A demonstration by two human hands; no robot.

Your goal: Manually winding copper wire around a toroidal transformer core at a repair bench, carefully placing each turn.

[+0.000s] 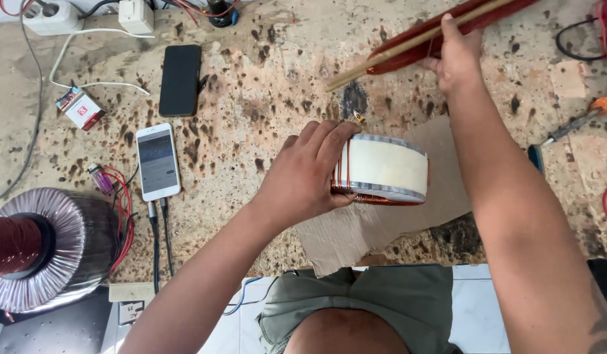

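My left hand (305, 176) grips the left side of a ring-shaped coil core (384, 169) wrapped in white tape, with copper wire turns showing along its left edge and underside. The core stands on edge over a piece of brown cardboard (356, 229). My right hand (458, 56) reaches to the far side of the bench and holds a long wooden stick wound with dark red copper wire (421, 40), which points diagonally up to the right. A thin copper wire runs from the stick area toward the core.
A black phone (181, 80) and a white phone (157, 161) lie on the stained bench (264, 85). A large wound toroid (44, 246) sits at the left edge. A small box (80, 108), lighter (101, 178), power strip (51, 16) and screwdriver (569, 128) lie around.
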